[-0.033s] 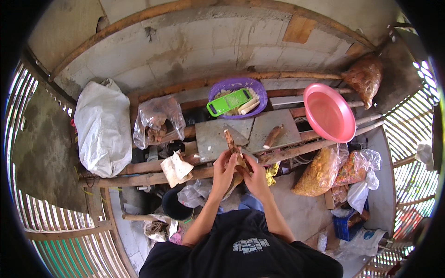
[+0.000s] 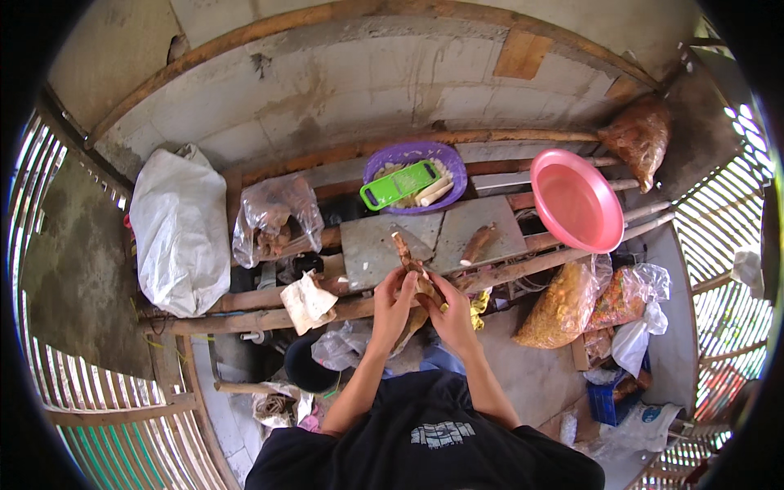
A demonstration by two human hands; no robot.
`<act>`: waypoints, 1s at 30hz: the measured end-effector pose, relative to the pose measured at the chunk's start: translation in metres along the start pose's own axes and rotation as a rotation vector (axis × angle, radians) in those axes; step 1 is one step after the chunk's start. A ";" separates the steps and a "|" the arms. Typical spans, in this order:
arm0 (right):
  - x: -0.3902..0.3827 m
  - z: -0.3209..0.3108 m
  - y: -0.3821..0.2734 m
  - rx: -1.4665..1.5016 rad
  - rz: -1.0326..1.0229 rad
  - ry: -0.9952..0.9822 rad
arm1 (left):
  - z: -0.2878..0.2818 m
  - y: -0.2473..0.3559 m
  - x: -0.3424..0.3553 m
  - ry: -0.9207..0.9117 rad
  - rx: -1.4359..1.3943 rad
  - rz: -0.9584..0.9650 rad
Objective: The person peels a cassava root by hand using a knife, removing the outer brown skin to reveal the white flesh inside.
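Observation:
Over the near edge of the bench, my left hand is closed around a brown cassava root. The root's upper end points away from me and shows pale, cut flesh. My right hand is closed at the root's near end, its fingers against a loose flap of bark-like peel. Whether a blade is also in it is hidden. Beyond my hands is a grey stone slab, and another unpeeled cassava root lies on its right part.
Behind the slab, a purple basket holds peeled white roots under a green slicer. A pink basin of water stands right. Left are a clear bag of brown pieces and a white sack. Filled snack bags sit lower right.
My view has shifted very slightly, so the bench things sit a little further left. Both hands keep their grip at the cassava root, almost unmoved.

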State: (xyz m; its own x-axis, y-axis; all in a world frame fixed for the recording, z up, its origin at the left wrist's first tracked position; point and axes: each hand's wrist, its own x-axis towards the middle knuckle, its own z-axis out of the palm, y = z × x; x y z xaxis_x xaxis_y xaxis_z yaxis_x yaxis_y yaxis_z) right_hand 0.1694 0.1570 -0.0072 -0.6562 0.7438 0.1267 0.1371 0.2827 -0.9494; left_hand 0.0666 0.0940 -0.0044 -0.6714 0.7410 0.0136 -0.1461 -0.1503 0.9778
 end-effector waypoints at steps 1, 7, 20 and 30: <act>0.002 -0.006 -0.007 -0.120 -0.090 0.020 | -0.001 0.002 0.005 -0.008 -0.002 0.010; 0.019 -0.029 -0.018 -0.112 -0.160 0.075 | 0.015 0.011 0.026 -0.033 0.205 0.052; 0.032 -0.062 0.017 -0.043 -0.128 -0.034 | 0.045 0.001 0.036 0.010 0.218 0.029; 0.035 -0.062 0.026 -0.033 -0.133 -0.070 | 0.047 -0.006 0.043 0.086 0.466 0.211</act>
State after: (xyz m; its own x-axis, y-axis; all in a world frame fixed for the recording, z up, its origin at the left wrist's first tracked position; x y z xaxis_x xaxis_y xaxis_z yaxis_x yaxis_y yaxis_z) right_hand 0.1962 0.2277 -0.0095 -0.7199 0.6551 0.2293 0.0690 0.3963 -0.9155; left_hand 0.0729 0.1577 0.0004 -0.7113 0.6667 0.2226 0.3248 0.0309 0.9453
